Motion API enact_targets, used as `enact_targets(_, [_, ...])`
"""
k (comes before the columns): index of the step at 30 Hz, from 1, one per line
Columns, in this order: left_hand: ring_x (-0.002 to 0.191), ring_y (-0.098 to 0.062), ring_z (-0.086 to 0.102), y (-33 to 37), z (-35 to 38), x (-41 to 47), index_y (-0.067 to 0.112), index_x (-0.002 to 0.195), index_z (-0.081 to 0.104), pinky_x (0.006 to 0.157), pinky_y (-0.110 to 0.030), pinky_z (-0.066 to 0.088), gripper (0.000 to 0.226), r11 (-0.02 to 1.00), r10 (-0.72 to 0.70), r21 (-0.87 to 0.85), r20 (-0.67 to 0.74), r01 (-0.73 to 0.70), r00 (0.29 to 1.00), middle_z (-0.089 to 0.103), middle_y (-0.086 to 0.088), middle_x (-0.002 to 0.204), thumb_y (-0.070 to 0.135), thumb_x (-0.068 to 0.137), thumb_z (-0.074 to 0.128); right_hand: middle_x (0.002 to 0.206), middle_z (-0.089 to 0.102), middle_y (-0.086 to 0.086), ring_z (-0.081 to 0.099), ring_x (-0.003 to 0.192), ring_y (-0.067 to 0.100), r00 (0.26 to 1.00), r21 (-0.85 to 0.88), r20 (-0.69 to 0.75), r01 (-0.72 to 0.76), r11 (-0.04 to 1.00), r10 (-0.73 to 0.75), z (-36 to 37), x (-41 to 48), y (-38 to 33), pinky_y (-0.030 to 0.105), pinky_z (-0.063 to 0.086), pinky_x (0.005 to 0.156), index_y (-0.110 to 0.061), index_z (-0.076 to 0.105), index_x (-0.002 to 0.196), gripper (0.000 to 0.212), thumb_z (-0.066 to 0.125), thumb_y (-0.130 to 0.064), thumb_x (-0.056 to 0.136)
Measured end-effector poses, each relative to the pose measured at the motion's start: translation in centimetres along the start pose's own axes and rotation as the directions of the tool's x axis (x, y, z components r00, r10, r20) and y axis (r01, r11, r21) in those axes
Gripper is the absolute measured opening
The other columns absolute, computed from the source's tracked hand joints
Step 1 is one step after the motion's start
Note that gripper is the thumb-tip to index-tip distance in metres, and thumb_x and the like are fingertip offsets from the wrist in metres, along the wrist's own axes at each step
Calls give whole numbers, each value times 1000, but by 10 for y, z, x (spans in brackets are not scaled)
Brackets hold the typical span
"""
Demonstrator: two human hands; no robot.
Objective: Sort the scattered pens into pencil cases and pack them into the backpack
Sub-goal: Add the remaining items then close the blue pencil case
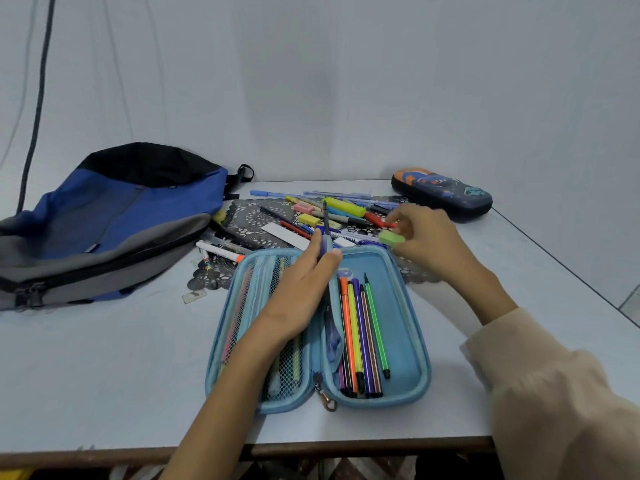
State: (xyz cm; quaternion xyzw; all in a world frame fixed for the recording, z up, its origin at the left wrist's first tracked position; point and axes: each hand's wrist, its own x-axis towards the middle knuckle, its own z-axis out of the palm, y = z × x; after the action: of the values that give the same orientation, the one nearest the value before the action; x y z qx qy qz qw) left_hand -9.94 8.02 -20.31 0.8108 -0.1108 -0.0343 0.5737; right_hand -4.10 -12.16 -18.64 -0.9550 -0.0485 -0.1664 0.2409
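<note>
Head view. Shows two pencil cases on a white table [104,375]: one light-blue open case [412,306] lying flat at centre, one dark closed case [441,194] at the far right, well apart from it. Shows one blue-and-grey backpack [114,216] lying on its side at the left, zipped as far as can be seen. Counts at least five felt-tip pens [362,337] side by side in the right half of the open case; more pens sit behind the mesh of the left half, number not countable. Scattered pens [346,206] in one loose pile on a black lace mat [256,216] just beyond the open case.

Left hand [301,292], forearm bare, reaches over the mesh half; thumb and fingers curled round one blue pen [325,223], tip pointing away, barrel running above the case's centre fold.

Right hand [429,244], beige sleeve [554,393] pushed back, hovers at the pile's right edge; fingertips pinch one green eraser [391,238] just past the open case's far right corner.
</note>
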Motion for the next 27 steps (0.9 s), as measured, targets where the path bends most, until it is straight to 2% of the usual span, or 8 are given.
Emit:
enact_targets(2, [130, 9, 17, 0, 0, -1, 34, 154, 12, 104, -20, 14, 60, 1000, 0, -2, -4, 0, 1000, 14, 20, 158, 46, 101, 38, 94, 67, -2, 62, 85, 12, 991, 111, 30, 127, 986, -131, 0, 0, -15, 29, 52, 79, -15, 67, 105, 28, 74, -10, 79])
enact_targets(7, [137, 5, 16, -1, 0, 0, 35, 154, 13, 105, -20, 14, 59, 1000, 2, -16, -9, -2, 1000, 16, 19, 158, 46, 101, 37, 96, 70, -1, 57, 80, 6, 922, -87, 252, 323, 942, -293, 23, 7, -37, 17, 46, 72, -13, 73, 101, 19, 71, -8, 82])
enact_targets(11, [143, 2, 14, -3, 0, 0, 35, 154, 12, 107, -20, 12, 59, 1000, 8, -12, -12, -8, 1000, 14, 20, 158, 48, 102, 35, 88, 63, -2, 57, 77, 9, 918, -130, 279, 328, 936, -283, 32, 13, -36, 10, 34, 59, -13, 75, 98, 17, 73, -11, 81])
enact_targets(14, [144, 2, 12, -4, 1, 0, 35, 154, 10, 111, -22, 11, 59, 1000, 18, 5, -14, -18, 1000, 12, 21, 158, 50, 101, 32, 92, 70, -3, 62, 81, 9, 907, -111, 303, 337, 935, -291, 27, 15, -35, 17, 42, 66, -17, 76, 99, 15, 69, -16, 85])
enact_targets(18, [143, 4, 11, -5, 2, -1, 35, 154, 10, 109, -19, 9, 58, 1000, 23, 1, -10, -23, 1000, 11, 22, 158, 51, 102, 29, 104, 70, -4, 63, 96, 17, 966, -182, 124, 247, 952, -227, 26, 33, -31, 27, 41, 69, -28, 71, 109, 27, 52, -20, 93])
enact_targets(20, [143, 4, 11, -6, 2, -1, 35, 154, 10, 109, -19, 8, 58, 1000, 23, 5, -11, -23, 1000, 11, 23, 157, 51, 102, 28, 114, 67, -2, 60, 106, 20, 965, -217, 188, 220, 951, -180, 33, 46, -29, 29, 40, 73, -30, 67, 117, 29, 49, -20, 96])
enact_targets(23, [144, 4, 11, -6, 2, -1, 35, 154, 10, 110, -20, 8, 58, 1000, 26, 1, -8, -26, 1000, 11, 23, 157, 51, 102, 29, 121, 63, -1, 57, 112, 22, 951, -286, 294, 183, 941, -96, 49, 59, -29, 31, 39, 77, -31, 66, 119, 27, 58, -36, 94])
enact_targets(27, [143, 3, 13, -7, 2, -1, 34, 154, 10, 109, -19, 9, 59, 999, 32, 18, -13, -32, 999, 13, 21, 158, 50, 102, 30, 114, 66, 2, 61, 105, 24, 968, -328, 244, 135, 935, -54, 60, 68, -35, 32, 43, 75, -24, 70, 108, 24, 68, -35, 87])
